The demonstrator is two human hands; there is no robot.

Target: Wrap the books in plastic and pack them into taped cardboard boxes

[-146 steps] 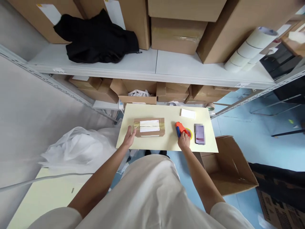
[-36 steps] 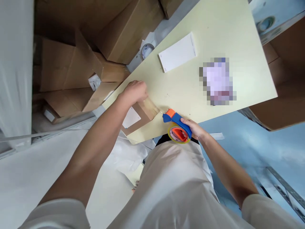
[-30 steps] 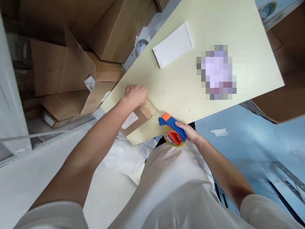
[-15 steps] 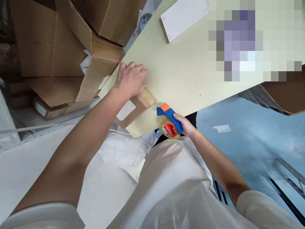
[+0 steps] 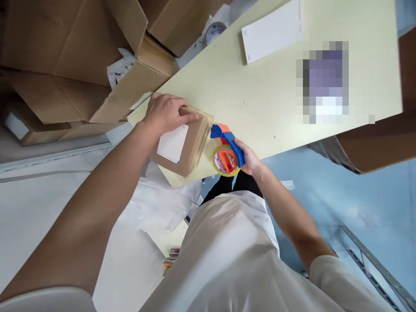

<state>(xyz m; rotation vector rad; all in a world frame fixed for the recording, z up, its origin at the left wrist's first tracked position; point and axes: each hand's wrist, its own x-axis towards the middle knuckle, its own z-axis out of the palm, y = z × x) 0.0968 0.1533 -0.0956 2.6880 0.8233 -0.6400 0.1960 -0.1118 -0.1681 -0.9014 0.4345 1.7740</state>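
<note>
A small brown cardboard box (image 5: 195,138) with a white label (image 5: 172,144) rests near the table's left corner. My left hand (image 5: 169,113) grips its far upper edge, thumb lying over the top face and the other fingers mostly hidden behind. A blue and orange tape dispenser (image 5: 232,145) with a roll of yellowish tape (image 5: 226,160) is in my right hand (image 5: 250,157), fingers closed round its handle. The dispenser's orange-and-blue head is just right of the box, a small gap apart.
The pale yellow table (image 5: 260,99) stretches to the right. On it lie a white flat box (image 5: 271,32) and a pixelated item (image 5: 325,84). Large open cartons (image 5: 81,56) stand beyond the left edge, with a tape roll (image 5: 215,32) beside them. Another carton (image 5: 383,138) stands at right.
The small box now shows more of its top and label, and its edge looks lifted or turned. My left thumb lies across its top. The tape dispenser is nearer the box. The whole view has shifted.
</note>
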